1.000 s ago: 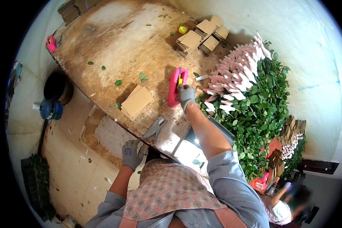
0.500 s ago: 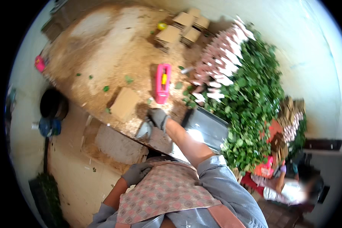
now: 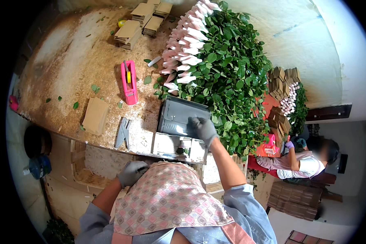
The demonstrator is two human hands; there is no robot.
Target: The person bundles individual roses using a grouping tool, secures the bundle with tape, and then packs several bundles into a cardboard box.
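Observation:
My right hand [image 3: 205, 130], in a grey glove, is over the right end of a dark grey rectangular tray-like box [image 3: 175, 118] at the table's front edge. Its fingers look slightly apart, with nothing visible in them. My left hand [image 3: 133, 173], gloved too, hangs in front of the apron below the table edge, fingers curled; whatever they may hold is hidden. A grey stapler [image 3: 123, 132] lies on the table left of the box. Behind it stands a pink tape dispenser [image 3: 129, 83] with a yellow roll, and a small stack of brown cardboard pieces [image 3: 95, 116] lies to its left.
A large pile of leafy green stems [image 3: 236, 81] with white-pink wrapped heads [image 3: 187, 44] fills the right side. Several cardboard stacks [image 3: 142, 20] stand at the back. Another person [image 3: 297, 158] works at the far right beside a red surface [image 3: 268, 105]. A dark bin [image 3: 37, 142] stands left.
My right hand has let go of the stapler, which now lies on the table, and has moved right to the grey box. The view has shifted; my left hand stays by the apron.

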